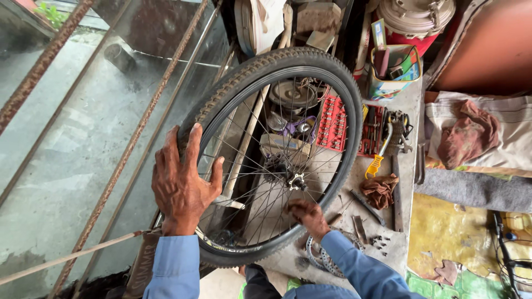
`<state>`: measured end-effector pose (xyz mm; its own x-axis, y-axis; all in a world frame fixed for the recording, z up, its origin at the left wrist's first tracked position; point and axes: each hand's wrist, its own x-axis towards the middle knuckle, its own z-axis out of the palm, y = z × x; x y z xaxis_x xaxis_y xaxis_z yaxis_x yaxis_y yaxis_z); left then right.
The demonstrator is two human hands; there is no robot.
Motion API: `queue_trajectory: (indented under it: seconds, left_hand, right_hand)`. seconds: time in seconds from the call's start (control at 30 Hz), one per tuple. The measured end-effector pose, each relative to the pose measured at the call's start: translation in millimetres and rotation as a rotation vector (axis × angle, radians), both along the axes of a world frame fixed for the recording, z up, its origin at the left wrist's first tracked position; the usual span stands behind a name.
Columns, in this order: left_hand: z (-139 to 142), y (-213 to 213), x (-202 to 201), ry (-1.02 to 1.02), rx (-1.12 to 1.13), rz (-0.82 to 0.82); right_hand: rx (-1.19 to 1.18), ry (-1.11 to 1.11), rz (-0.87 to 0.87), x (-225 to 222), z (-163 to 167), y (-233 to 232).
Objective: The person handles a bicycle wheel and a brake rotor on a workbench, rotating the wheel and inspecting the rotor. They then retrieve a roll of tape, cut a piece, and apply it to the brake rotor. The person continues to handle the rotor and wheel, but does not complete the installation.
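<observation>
Colourful printed carton (394, 72) stands open beside red socket tray (332, 123)

Daylit concrete floor (66, 166), rusty rods (130, 149), cluttered grey workbench (407, 102).
</observation>
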<state>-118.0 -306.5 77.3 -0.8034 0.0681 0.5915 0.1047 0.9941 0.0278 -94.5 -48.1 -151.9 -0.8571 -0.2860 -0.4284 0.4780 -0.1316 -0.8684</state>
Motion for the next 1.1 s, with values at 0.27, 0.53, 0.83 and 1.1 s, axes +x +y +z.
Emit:
queue_trajectory:
  seconds: [0.27,0.53,0.83,1.1]
  left_hand:
    - [-16.6,0.0,-3.9,-0.04,0.017,0.008]
    - [-19.7,-3.4,-2.8,-0.019,0.017,-0.002]
    - [-23.5,-1.4,-5.6,-0.047,0.035,0.03]
    - [-25.7,-3.6,-5.7,-0.019,0.015,0.023]
  right_hand:
    - [0.104,-0.068,-0.013,13.4,2.3,0.3]
    - [-0.075,0.004,-0.206,11.2,-2.3,-6.5]
    - [0.051,0.11,-0.086,9.4,7.3,3.6]
    - [0.283,0.162,0.145,21.7,-13.6,6.5]
